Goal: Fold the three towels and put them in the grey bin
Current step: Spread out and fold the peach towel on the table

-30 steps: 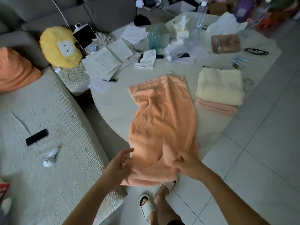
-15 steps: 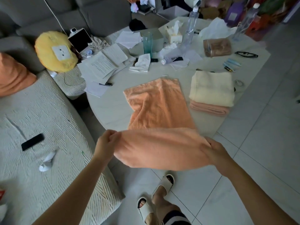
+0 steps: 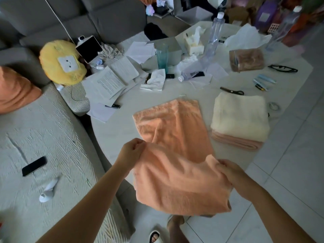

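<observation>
Nearest the viewer, two bare forearms reach forward over the table's near edge. Left hand [image 3: 131,151], fingers curled, pinches the left corner of an orange towel [image 3: 175,155]; right hand [image 3: 229,171] grips the towel's right corner, thumb on top. Near half of the towel is lifted off the table and hangs down below the hands, over the floor; far half lies flat on the pale table [image 3: 114,134], with a diagonal crease near its middle. Just right of that flat half, apart from it, a stack of two folded towels: cream towel [image 3: 240,116] on top, folded orange towel [image 3: 236,142] beneath, its layered edge showing at the near side. Left of the table, a light sofa [image 3: 43,137] carries a black phone [image 3: 34,166]. Farther back on the table: loose papers [image 3: 112,81], a crumpled tissue [image 3: 155,80], a green glass [image 3: 162,57], a clear bottle [image 3: 213,35], black glasses [image 3: 282,68]. Far left, a yellow cushion [image 3: 61,64] beside a tablet [image 3: 88,48]. No grey bin can be made out with certainty
</observation>
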A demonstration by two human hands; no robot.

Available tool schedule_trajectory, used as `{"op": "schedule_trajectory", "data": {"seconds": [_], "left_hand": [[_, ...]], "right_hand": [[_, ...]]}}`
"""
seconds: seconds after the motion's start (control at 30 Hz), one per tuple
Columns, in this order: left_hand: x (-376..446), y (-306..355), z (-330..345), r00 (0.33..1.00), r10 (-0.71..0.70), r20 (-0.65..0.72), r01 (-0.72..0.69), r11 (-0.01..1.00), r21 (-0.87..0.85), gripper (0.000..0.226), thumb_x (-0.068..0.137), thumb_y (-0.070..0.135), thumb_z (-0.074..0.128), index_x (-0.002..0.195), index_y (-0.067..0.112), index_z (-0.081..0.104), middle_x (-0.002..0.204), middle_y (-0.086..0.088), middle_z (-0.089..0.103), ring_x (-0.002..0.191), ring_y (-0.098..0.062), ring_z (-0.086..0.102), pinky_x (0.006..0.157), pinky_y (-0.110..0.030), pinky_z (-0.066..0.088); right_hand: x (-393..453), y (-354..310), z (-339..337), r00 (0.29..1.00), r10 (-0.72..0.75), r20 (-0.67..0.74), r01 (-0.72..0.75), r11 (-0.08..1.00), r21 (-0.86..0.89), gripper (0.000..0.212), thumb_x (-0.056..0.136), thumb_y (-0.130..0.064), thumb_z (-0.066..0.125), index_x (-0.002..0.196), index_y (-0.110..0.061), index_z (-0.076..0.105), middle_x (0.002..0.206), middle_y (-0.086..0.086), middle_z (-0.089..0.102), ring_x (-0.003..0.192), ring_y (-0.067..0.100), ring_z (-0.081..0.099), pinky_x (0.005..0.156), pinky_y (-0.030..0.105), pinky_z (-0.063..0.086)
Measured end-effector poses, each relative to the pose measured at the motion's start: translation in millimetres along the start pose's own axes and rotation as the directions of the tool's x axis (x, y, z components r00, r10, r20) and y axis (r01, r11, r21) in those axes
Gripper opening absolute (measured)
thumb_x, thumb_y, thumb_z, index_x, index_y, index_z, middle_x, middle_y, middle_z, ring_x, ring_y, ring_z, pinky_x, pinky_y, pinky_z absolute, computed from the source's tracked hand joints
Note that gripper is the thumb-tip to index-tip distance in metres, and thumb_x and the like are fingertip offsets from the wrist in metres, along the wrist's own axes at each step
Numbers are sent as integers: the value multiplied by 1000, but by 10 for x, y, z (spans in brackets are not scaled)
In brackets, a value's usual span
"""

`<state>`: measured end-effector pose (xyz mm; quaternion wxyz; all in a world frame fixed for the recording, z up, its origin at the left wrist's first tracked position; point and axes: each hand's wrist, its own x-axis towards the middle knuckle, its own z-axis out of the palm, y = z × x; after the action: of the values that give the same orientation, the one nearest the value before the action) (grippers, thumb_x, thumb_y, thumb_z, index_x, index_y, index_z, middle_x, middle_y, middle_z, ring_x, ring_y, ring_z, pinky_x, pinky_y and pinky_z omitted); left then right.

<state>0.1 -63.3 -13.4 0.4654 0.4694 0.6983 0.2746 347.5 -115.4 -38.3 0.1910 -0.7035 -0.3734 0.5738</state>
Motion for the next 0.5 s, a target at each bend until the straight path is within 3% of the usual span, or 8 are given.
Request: {"op": "schedule_trajectory", "data": {"seconds": [0.1,0.17,0.27,0.37,0.5], "left_hand": [[214,-76,61,998,-40,-41,40,999,-15,20,99,26,57,87,25,73,84,1,73,77,-15,66,64,-22,51],[391,-75,67,998,-44,-45,45,999,17,20,98,24,57,86,27,73,83,3,73,77,-14,67,62,-20,49],[687,-9,-5,992,-21,-121,27,998,51,18,95,25,58,83,30,72,75,5,72,64,-5,62,53,-17,46],[1037,135,-120,955,15,-297,-22,1000,-19,17,93,25,62,80,33,70,69,18,71,62,7,61,52,-10,43],[1694,307,-154,941,50,-336,-67,997,-39,17,91,25,61,78,33,68,70,25,70,64,12,61,49,-4,41]], "right_hand": [[216,-217,72,998,-57,18,59,984,-169,23,96,-34,58,81,-23,71,79,-9,72,74,10,67,59,20,45],[389,-435,68,979,-202,-4,198,963,-181,35,97,-30,57,63,-24,55,60,-12,52,59,8,50,51,22,34],[719,-843,20,933,-318,-168,296,945,-141,34,100,-26,52,67,-19,50,62,-5,45,61,11,43,58,32,32],[1123,-1313,-78,835,-375,-403,323,927,-193,45,102,-30,49,60,-15,41,56,-4,42,58,17,41,56,36,30],[1814,-1825,-27,754,-437,-490,266,885,-381,36,100,-23,46,65,-14,45,65,4,48,68,27,45,60,35,26]]}}
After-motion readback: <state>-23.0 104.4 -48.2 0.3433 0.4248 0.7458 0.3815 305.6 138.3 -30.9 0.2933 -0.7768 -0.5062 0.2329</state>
